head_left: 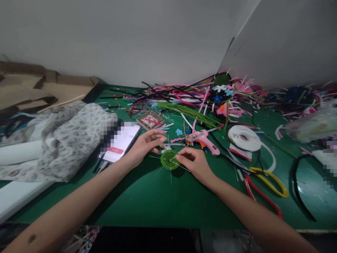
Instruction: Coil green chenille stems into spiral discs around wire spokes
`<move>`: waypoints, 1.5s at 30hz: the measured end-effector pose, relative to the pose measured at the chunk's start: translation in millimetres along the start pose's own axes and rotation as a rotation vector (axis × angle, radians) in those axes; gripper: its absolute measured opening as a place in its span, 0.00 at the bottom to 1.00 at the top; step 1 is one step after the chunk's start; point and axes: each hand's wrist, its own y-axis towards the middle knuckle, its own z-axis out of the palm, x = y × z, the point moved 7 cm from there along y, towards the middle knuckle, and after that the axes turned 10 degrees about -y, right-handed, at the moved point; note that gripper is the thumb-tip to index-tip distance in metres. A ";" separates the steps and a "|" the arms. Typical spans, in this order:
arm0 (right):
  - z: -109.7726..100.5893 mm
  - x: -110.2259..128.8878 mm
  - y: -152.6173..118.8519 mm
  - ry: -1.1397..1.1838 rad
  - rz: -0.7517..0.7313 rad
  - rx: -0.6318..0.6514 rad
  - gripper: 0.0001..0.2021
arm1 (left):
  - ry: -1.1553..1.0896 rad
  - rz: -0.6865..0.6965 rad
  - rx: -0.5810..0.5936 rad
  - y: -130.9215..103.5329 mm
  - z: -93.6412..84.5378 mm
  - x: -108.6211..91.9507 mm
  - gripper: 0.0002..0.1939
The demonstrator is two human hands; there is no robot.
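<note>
A round green disc (170, 160) of coiled fuzzy pipe cleaner, with thin wires spoking out from it, is held just above the green table. My right hand (196, 163) pinches its right edge between thumb and index finger. Off the disc's upper left, my left hand (146, 146) has its fingers loosely bent and apart, with nothing visible in them. A small white flower shape (166, 148) shows at the disc's far edge, partly hidden. Behind my right hand lies a pink hot glue gun (209, 144).
Red-and-yellow-handled scissors (263, 189) and a white ribbon roll (244, 138) lie right. To the left are a lit phone (119, 142), a patterned cloth (71, 140) and a cardboard box (73, 82). Pipe cleaners (184, 110) and a small bead-filled frame (150, 120) lie behind.
</note>
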 end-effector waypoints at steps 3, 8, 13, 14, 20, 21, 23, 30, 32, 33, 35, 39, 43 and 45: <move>0.2 0.8 2.7 -0.120 -0.024 0.055 0.07 | 0.044 -0.131 0.109 -1.3 5.2 8.8 0.16; 3.8 4.2 1.0 -0.332 -0.080 0.099 0.06 | 0.257 -0.209 0.358 -8.5 15.7 18.7 0.14; 5.6 6.0 0.3 -0.396 -0.094 0.107 0.06 | 0.364 -0.078 0.443 -10.8 21.5 16.6 0.11; 5.7 5.7 0.5 -0.404 -0.090 0.108 0.06 | 0.392 -0.053 0.433 -10.7 21.8 15.9 0.10; 5.7 4.5 0.1 -0.409 -0.117 0.061 0.07 | 0.494 -0.018 0.311 -9.1 18.2 17.0 0.09; 5.7 4.3 -0.3 -0.403 -0.125 0.048 0.07 | 0.488 -0.030 0.304 -9.2 17.9 18.0 0.09; 5.1 4.0 -0.8 -0.389 -0.141 0.014 0.06 | 0.482 -0.058 0.286 -9.3 16.9 19.9 0.10; -10.4 16.1 -4.3 -0.250 -0.194 -0.180 0.07 | 0.463 -0.027 0.148 -6.5 10.6 14.4 0.11; -21.1 21.6 -5.4 -0.173 -0.222 -0.263 0.08 | 0.431 -0.005 0.124 -4.5 7.8 12.1 0.12; -27.3 23.3 -5.2 -0.141 -0.235 -0.307 0.08 | 0.414 0.004 0.114 -3.2 6.1 11.0 0.12; -41.5 22.9 -3.6 -0.110 -0.249 -0.419 0.09 | 0.384 0.015 0.070 -0.3 0.4 8.8 0.13; -68.7 7.2 2.4 -0.252 -0.196 -0.688 0.14 | 0.331 0.065 -0.102 5.4 -17.6 1.2 0.14; -70.8 -6.9 13.8 -0.501 -0.116 -0.639 0.23 | 0.284 0.139 -0.211 8.5 -32.4 -5.2 0.17; -61.5 -4.4 18.8 -0.695 -0.141 -0.484 0.28 | 0.274 0.162 -0.243 9.1 -37.9 -6.7 0.18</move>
